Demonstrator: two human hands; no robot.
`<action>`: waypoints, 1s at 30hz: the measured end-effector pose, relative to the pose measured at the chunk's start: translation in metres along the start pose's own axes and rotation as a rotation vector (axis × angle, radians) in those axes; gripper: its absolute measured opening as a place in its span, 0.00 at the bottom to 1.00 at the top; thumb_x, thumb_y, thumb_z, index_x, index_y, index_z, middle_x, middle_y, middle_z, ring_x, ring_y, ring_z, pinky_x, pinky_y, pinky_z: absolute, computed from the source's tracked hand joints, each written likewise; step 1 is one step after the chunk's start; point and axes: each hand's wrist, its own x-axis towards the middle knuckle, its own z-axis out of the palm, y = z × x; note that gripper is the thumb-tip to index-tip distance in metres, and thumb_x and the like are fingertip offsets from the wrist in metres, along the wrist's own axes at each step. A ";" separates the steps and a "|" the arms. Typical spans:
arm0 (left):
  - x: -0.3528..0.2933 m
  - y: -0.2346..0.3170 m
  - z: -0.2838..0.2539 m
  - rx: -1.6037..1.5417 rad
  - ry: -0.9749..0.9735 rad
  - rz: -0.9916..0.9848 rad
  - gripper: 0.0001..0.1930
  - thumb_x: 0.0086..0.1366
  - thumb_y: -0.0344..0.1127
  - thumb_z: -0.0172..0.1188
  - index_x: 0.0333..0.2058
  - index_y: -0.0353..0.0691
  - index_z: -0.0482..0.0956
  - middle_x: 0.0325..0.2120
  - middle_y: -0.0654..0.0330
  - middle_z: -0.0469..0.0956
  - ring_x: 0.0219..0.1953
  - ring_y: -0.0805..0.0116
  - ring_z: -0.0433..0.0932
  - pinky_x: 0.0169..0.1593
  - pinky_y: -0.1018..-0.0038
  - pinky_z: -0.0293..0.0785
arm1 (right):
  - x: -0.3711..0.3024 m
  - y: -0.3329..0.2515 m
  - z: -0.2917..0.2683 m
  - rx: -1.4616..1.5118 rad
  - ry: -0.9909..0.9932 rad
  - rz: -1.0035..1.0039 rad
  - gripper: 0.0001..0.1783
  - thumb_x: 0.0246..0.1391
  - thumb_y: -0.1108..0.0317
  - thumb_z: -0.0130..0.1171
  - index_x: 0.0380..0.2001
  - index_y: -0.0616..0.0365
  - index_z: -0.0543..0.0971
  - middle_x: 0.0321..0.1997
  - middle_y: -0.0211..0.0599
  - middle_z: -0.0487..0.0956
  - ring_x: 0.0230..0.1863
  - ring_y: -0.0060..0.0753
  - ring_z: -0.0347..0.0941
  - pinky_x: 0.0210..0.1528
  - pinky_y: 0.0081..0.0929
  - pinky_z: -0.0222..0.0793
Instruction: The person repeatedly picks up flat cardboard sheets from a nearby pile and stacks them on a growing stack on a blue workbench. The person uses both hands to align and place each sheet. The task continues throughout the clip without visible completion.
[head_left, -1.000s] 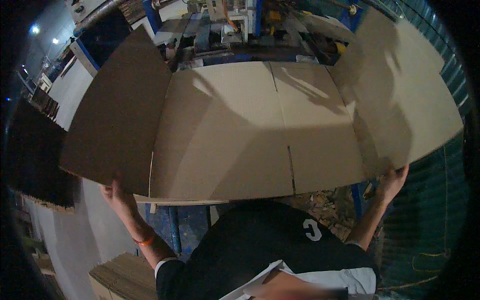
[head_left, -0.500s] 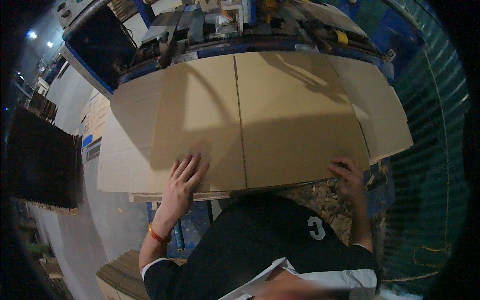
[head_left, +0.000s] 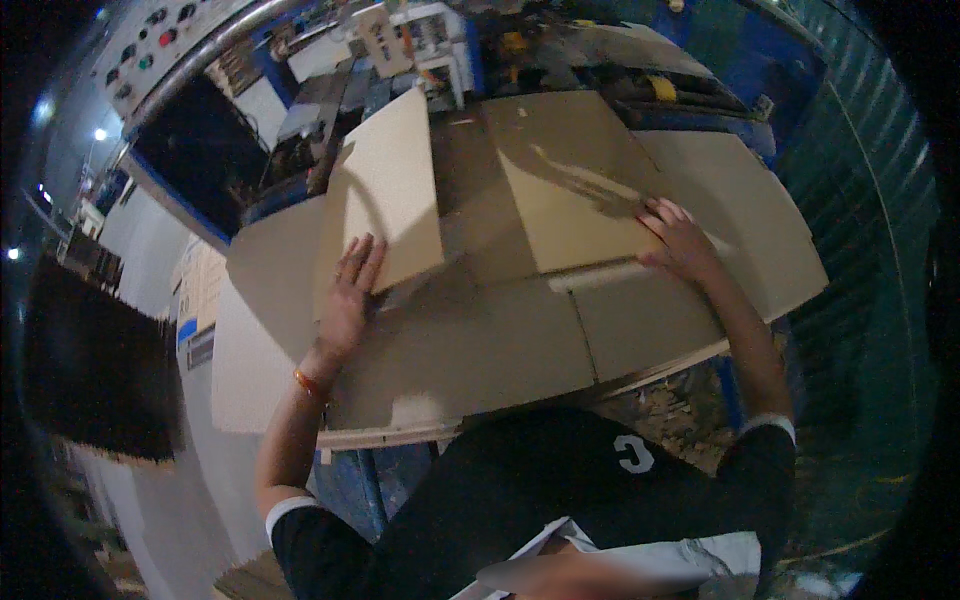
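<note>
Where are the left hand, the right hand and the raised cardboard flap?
left hand (head_left: 348, 300), head view, back of the hand.
right hand (head_left: 680, 238), head view, knuckles.
raised cardboard flap (head_left: 385, 195), head view, its middle face.

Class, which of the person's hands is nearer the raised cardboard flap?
Left. The left hand touches the raised cardboard flap at its lower edge; the right hand presses the flat panel farther right.

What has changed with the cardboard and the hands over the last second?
The cardboard sheet, first held up by its near edge, was laid flat. The left hand and right hand then moved up the sheet, and each now presses a folded-over flap: left flap, right flap. The sheet lies on the same bench, with the machinery behind unchanged.
</note>
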 end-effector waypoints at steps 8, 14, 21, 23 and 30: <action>0.090 -0.086 0.052 0.280 0.183 0.056 0.26 0.59 0.28 0.51 0.57 0.38 0.59 0.55 0.51 0.62 0.58 0.50 0.60 0.58 0.62 0.60 | 0.093 0.020 0.036 -0.093 0.127 0.177 0.26 0.48 0.49 0.55 0.47 0.51 0.74 0.52 0.47 0.66 0.54 0.51 0.62 0.53 0.49 0.59; 0.064 -0.058 0.012 0.149 0.252 -0.054 0.32 0.52 0.33 0.62 0.55 0.33 0.60 0.52 0.45 0.65 0.55 0.47 0.63 0.58 0.62 0.58 | 0.063 -0.021 0.003 -0.009 -0.002 0.260 0.32 0.48 0.52 0.57 0.54 0.54 0.66 0.54 0.48 0.63 0.57 0.47 0.60 0.57 0.40 0.57; -0.102 -0.033 -0.056 0.072 0.562 -0.793 0.30 0.56 0.39 0.60 0.55 0.33 0.61 0.56 0.45 0.61 0.57 0.53 0.60 0.59 0.61 0.57 | -0.120 0.029 -0.003 0.007 0.865 1.031 0.41 0.49 0.47 0.54 0.59 0.65 0.57 0.65 0.61 0.47 0.66 0.58 0.41 0.64 0.43 0.44; -0.136 -0.035 -0.042 0.007 0.617 -0.940 0.31 0.57 0.41 0.58 0.56 0.33 0.61 0.56 0.45 0.61 0.57 0.54 0.61 0.59 0.62 0.57 | -0.149 0.048 0.020 0.029 0.906 1.132 0.42 0.49 0.48 0.54 0.58 0.67 0.56 0.65 0.61 0.48 0.66 0.58 0.41 0.65 0.42 0.43; -0.186 -0.043 -0.058 -0.148 0.863 -1.231 0.31 0.60 0.45 0.54 0.57 0.31 0.59 0.57 0.46 0.60 0.56 0.55 0.62 0.58 0.64 0.58 | -0.165 0.107 0.063 0.387 0.912 1.265 0.43 0.46 0.52 0.59 0.59 0.68 0.56 0.63 0.60 0.52 0.66 0.53 0.46 0.63 0.37 0.48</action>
